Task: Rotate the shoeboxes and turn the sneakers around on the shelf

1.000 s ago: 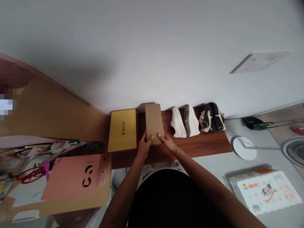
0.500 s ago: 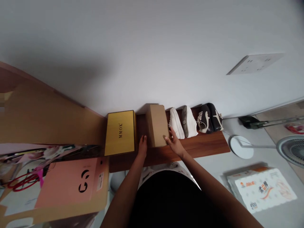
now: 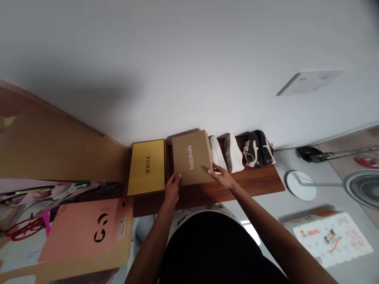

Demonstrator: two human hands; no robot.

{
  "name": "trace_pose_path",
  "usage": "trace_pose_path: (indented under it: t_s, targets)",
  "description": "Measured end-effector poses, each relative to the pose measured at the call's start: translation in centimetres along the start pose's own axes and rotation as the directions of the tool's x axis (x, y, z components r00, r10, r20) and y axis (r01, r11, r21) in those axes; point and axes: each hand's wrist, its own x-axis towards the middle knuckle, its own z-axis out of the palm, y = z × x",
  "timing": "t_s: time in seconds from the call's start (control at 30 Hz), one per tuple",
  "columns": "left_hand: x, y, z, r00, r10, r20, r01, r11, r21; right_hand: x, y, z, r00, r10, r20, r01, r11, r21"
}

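Rectangular cardboard box point(image 3: 192, 158) has turned, its broad printed face showing.

Bare arms point(image 3: 266, 225) outstretched

The left hand point(image 3: 171, 187) and right hand point(image 3: 224, 177) stand apart, fingers bent, thumbs on their inner sides. Both forearms slope inward, the right one more sharply; the left hand's fingers are partly hidden.

White shoe point(image 3: 218, 154): partly hidden behind balabala box point(image 3: 192, 157)
Fan point(image 3: 364, 188): cut off by right edge
White pack point(image 3: 334, 238): number partly covered by right forearm point(image 3: 265, 225)
White sticker point(image 3: 121, 228): print too small to read
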Motion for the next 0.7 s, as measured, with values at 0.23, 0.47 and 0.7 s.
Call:
trace_pose_path:
  t_s: [0.23,0.47,0.7]
  targets:
    - [-0.1,1.2,0.6,0.978,0.187,-0.095,-0.169,0.971,0.167,2.3,0.5,0.8,0.982,0.074,0.175,-0.081,0.996,0.033]
    - [1.4,0.3,0.5,0.967,0.206,-0.151,-0.166,0.955,0.244,4.4,2.1,2.2,0.968,0.184,0.173,-0.187,0.982,0.0]
    - [2.7,-0.7,0.3,0.966,0.188,-0.178,-0.142,0.96,0.243,5.8,2.4,2.8,0.956,0.223,0.193,-0.206,0.973,-0.103]
